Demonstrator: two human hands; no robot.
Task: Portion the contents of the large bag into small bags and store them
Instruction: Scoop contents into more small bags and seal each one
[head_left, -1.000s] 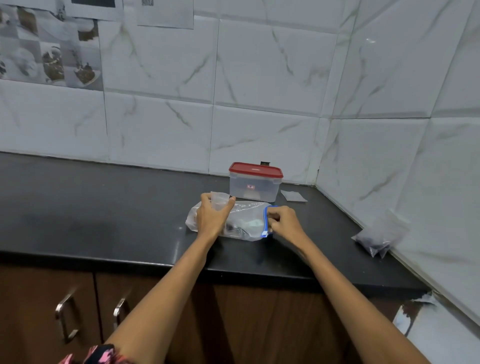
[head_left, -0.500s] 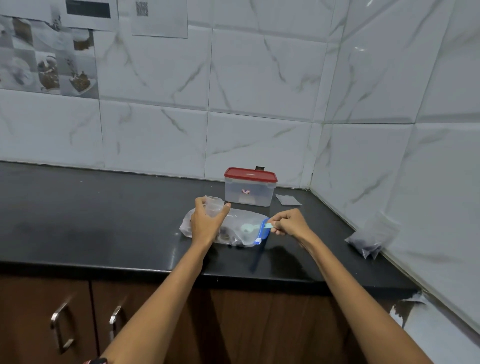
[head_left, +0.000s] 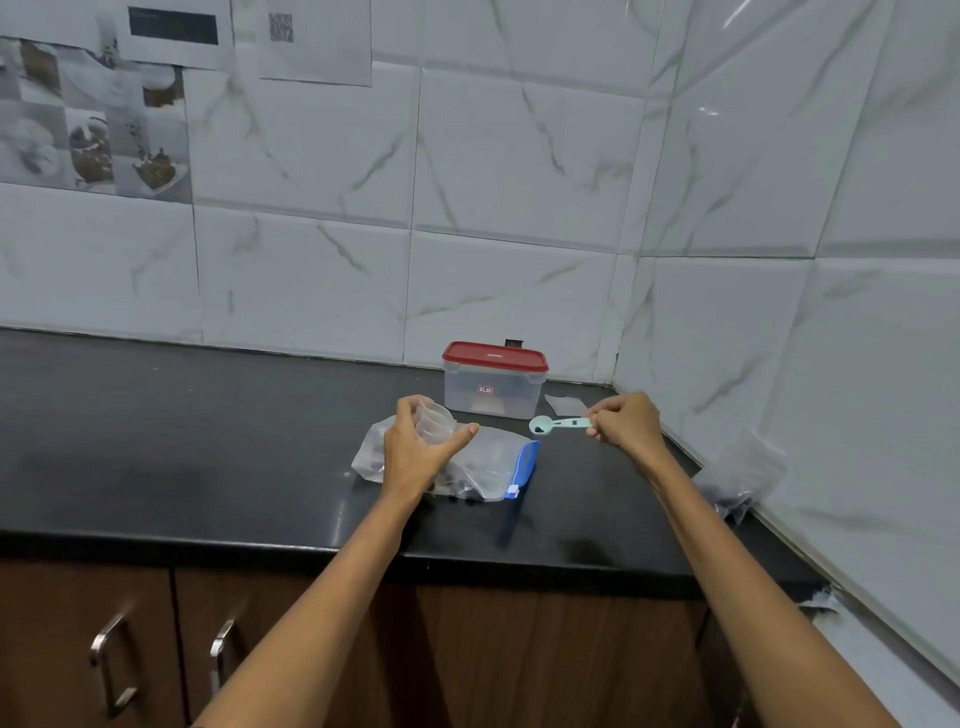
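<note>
The large clear bag (head_left: 488, 465) with a blue zip strip lies flat on the black counter (head_left: 208, 447), dark contents inside. My left hand (head_left: 415, 452) rests over its left part and grips a small clear bag (head_left: 434, 423) held open and upright. My right hand (head_left: 626, 421) pinches the handle of a pale green measuring spoon (head_left: 558, 425), held level above the counter just right of the large bag's mouth. A few dark bits sit in the spoon's bowl.
A clear box with a red lid (head_left: 493, 379) stands behind the large bag near the wall corner. A flat small bag (head_left: 563, 404) lies beside it. A filled small bag (head_left: 737, 478) leans on the right wall. Cabinet doors with handles are below.
My right hand has drawn the spoon out of the large bag's mouth, then lifted it up and to the right. My left hand has stayed on the small bag.
</note>
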